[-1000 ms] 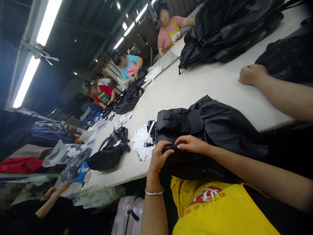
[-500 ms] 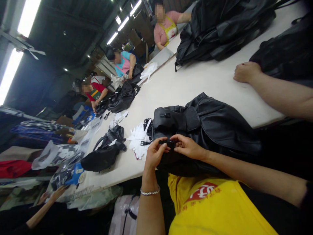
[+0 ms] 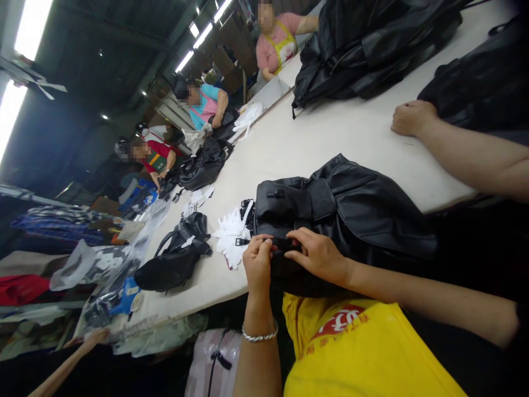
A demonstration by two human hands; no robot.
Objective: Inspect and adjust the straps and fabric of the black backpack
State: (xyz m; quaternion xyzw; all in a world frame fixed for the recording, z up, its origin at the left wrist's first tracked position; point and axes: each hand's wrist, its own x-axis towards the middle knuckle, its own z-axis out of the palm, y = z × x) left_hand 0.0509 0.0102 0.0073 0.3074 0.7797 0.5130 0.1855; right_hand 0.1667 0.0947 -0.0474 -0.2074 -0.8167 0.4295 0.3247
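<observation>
A black leather-look backpack (image 3: 363,207) lies on the long white table (image 3: 330,138), its near end hanging over the table's edge toward me. My left hand (image 3: 258,262), with a silver bracelet at the wrist, and my right hand (image 3: 318,253) both pinch a small black buckle or strap end (image 3: 283,242) at the bag's near edge. The fingers of both hands are closed around it. White paper stuffing (image 3: 231,237) lies just left of the bag.
Another person's fist and forearm (image 3: 413,117) rest on the table at right. More black bags are piled at the far end (image 3: 372,44) and a small black bag (image 3: 176,259) sits at left. Several seated workers line the table's far left side.
My hands have closed in on the buckle and my left fist has tightened over it. The view has shifted slightly; the bag itself has not moved.
</observation>
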